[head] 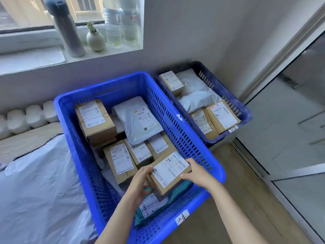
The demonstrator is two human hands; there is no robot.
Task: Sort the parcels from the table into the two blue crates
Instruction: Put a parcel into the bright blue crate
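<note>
A bright blue crate [177, 113] stands in the middle, holding several cardboard boxes and a grey mailer bag [139, 120]. Over its near right corner I hold a small cardboard parcel [169, 172] with a white label. My left hand [140, 182] grips its left end and my right hand [197, 172] grips its right edge. Under the parcel lies a teal mailer [177, 191]. A darker blue crate [228, 95] stands behind on the right, with boxes and white mailer bags in it.
A large grey plastic sheet [40, 187] lies left of the near crate. On the windowsill stand a steel flask [67, 30], a small plant pot [95, 38] and water bottles [121, 20]. A glass door [299, 120] is on the right, above wooden floor.
</note>
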